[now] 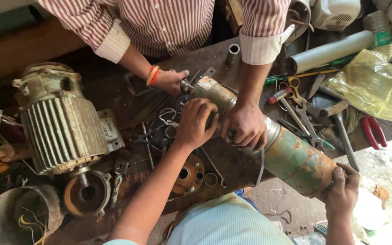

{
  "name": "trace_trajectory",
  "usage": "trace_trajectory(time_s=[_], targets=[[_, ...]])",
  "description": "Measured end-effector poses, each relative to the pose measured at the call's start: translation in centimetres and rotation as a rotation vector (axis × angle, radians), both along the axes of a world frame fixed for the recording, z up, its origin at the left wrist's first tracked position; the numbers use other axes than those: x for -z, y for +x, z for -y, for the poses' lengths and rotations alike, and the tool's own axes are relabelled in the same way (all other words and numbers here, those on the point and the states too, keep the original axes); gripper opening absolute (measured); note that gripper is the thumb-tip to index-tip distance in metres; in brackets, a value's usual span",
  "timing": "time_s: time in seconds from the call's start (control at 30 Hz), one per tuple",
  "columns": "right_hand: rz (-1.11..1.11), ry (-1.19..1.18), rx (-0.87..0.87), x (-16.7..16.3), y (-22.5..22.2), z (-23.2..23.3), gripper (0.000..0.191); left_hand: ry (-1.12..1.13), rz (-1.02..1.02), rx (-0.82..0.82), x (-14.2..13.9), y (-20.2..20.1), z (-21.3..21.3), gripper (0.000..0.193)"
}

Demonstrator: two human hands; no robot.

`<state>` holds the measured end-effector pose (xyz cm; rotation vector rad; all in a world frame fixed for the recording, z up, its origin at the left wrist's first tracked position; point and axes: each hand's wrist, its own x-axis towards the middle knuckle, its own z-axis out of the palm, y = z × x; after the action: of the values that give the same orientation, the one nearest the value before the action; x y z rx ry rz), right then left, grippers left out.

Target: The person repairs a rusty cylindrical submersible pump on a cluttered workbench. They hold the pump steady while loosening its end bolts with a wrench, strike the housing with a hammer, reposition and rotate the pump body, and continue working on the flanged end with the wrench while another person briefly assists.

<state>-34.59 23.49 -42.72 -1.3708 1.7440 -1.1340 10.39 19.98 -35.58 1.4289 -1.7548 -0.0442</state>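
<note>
Between the two hands lies the rusty green pump body: the left hand curls over its narrow middle, the right hand cups its far end. Steady both firmly, mindful of the co-worker's hand just beside the left.

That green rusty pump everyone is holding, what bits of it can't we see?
- Head view: the middle of the green pump is covered by the person's left hand and a co-worker's hand.
- Its rusty far end is hidden under the person's right hand.
- The shaft tip is hidden by the co-worker's other hand.
- Its underside faces the workbench.
</note>
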Motion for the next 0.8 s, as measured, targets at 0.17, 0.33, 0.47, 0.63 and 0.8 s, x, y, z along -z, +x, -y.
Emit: trace_trajectory(time_s=[0.17, 0.33, 0.47, 0.63, 0.8], targets=[[0.095, 0.127, 0.083, -0.4, 0.1, 0.3, 0.034, -0.005, 0.015, -0.045, 0.1, 1.9, -1.6, 0.021], [0.164, 0.182, 0.101, -2.0, 0.9, 0.8, 0.034, 0.035, 0.001, -0.174, 0.1, 5.2, -1.3, 0.015], [0.208, 0.229, 0.138, -1.9, 0.7, 0.8, 0.034, 0.014, 0.083, -0.173, 0.1, 7.2, -0.1, 0.016], [0.149, 0.098, 0.04, -0.9, 0.1, 0.1, 0.032, 0.018, 0.155, -0.171, 0.7, 8.0, 1.0, 0.019], [0.069, 0.186, 0.13, -1.1, 0.4, -0.4, 0.033, 0.113, 0.236, -0.174, 1.2, 8.3, 1.6, 0.03]])
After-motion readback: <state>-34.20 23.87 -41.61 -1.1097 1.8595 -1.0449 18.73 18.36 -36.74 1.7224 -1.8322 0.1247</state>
